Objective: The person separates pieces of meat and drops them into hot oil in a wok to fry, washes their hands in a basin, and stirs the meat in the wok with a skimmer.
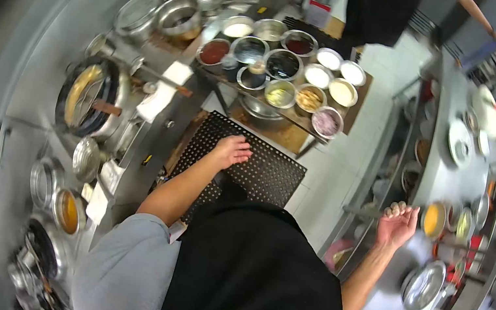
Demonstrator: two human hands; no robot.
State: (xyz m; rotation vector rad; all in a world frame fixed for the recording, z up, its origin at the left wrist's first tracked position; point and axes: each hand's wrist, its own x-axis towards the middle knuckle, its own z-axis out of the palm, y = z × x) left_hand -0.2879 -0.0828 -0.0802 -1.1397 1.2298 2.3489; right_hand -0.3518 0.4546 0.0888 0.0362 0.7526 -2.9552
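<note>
My left hand (233, 152) hangs over the black perforated floor mat (271, 171), its fingers loosely apart and nothing in it. To the right, my right hand (397, 224) is raised palm up with bent fingers, empty, near the edge of the steel counter (395, 280). Close beyond it on that counter is a container of orange liquid (433, 220). In front of me a low table carries several bowls, among them red sauce (214, 51), chopped pink onion (327, 122) and pale yellow pieces (310, 98).
At left, a stove counter holds a wok (89, 97), a pot of orange liquid (69, 211) and a white cloth (165, 92). A person in a black apron (386, 13) stands beyond the table; another person's arm (475, 12) shows at top right. A metal bowl (422, 287) sits at right.
</note>
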